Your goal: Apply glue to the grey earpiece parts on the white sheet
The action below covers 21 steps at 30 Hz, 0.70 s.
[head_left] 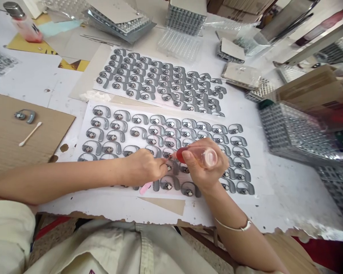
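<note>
head cam: worn up on the head, looking forward and pretty steeply down
worktable (286, 186): close up, fills most of the shot
beige shirt (117, 245): below the lens, bottom edge

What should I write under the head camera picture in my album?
A right hand holds a red-tipped bottle over rows of gray curved pieces, the left hand close to its tip.

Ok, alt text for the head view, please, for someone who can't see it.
A person's right hand grips a red-tipped bottle above rows of gray hook-shaped parts on a white sheet, the left hand close to the tip. A second such sheet lies beyond; at left, a cotton swab and one part lie on cardboard.
</note>
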Motion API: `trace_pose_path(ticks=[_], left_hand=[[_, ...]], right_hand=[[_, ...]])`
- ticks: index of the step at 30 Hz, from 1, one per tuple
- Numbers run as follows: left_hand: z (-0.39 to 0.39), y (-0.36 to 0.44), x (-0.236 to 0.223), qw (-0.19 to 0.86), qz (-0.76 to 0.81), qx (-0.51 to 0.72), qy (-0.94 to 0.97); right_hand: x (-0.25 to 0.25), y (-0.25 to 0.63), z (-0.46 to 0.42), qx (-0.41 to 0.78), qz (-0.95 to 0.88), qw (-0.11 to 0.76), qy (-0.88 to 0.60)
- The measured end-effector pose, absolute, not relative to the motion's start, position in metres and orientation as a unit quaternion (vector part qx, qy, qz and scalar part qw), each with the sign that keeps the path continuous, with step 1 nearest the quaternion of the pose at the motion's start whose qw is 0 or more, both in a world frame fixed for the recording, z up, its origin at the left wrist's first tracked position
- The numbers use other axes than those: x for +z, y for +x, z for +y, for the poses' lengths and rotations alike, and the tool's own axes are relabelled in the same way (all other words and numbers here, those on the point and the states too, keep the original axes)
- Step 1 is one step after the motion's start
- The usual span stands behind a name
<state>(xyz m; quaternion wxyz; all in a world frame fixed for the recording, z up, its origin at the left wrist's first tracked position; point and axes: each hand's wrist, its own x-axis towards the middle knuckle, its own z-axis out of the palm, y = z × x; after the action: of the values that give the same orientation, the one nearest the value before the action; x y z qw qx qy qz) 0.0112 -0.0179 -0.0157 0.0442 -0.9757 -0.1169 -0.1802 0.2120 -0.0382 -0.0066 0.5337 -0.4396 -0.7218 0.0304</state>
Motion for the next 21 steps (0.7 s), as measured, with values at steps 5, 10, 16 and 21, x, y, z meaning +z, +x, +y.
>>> trace_pose_path(ticks=[5,10,16,21], left_hand=[[-0.0166,0.0110,-0.0154,0.023,-0.123,-0.204,-0.971],[-0.0159,0.0102,-0.0141,0.016,-0.118,-0.197,-0.973],[-0.0167,0.0123,-0.0180,0.028,-0.122,-0.236,-0.964],[-0.0173,0.0124,-0.0205,0.012,-0.131,-0.213,-0.968]], right_hand=[[-0.0073,0.2116,-0.0380,0.017,-0.724,0.531,-0.440],[-0.0051,0.2114,-0.0382,0.008,-0.728,0.533,-0.430],[-0.0055,0.2114,-0.0381,0.009,-0.729,0.537,-0.426],[-0.0065,0.2125,-0.0377,0.000,-0.727,0.532,-0.433]])
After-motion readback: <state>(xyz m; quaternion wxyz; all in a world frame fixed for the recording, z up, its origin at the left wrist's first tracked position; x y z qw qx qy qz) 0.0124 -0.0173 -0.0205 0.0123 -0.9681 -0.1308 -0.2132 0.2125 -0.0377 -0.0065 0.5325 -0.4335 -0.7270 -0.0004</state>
